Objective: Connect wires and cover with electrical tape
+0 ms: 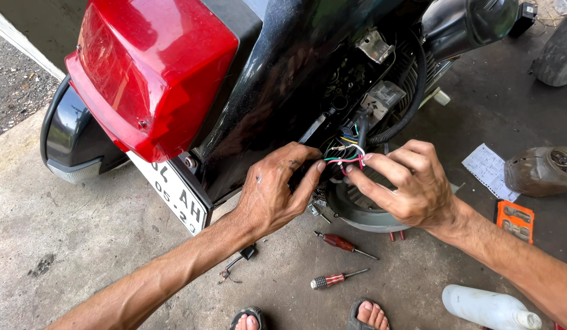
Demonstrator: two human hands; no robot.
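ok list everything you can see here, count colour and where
scooter: 1, black, upper middle, side open
tail light: 1, red, upper left
number plate: 1, white, below the light
wires: a bundle, mixed colours, between both hands
screwdrivers: 2, red handles, floor below the hands
bottle: 1, white, bottom right
paper: 1, white, floor at right
packet: 1, orange, right
sandalled feet: 2, bottom edge
left hand: on the wires
right hand: pinching the wires
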